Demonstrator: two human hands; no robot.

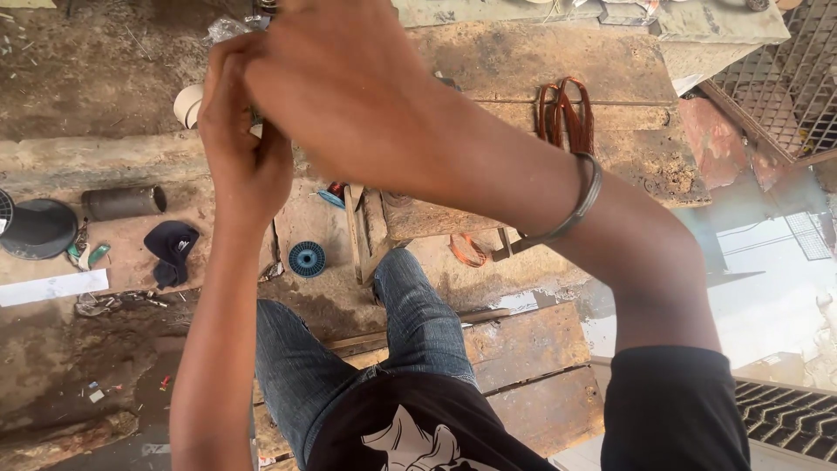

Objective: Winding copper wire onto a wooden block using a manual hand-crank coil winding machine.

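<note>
Left hand (248, 148) meets right hand (340, 87) (grip hidden).

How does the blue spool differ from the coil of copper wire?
The blue spool is a small round reel lying flat on the ground by the person's knee; the coil of copper wire is a loose, elongated reddish-brown bundle lying on the wooden bench. The spool looks bare of copper, while the coil is nothing but strands. Neither is touched by a hand.
</note>
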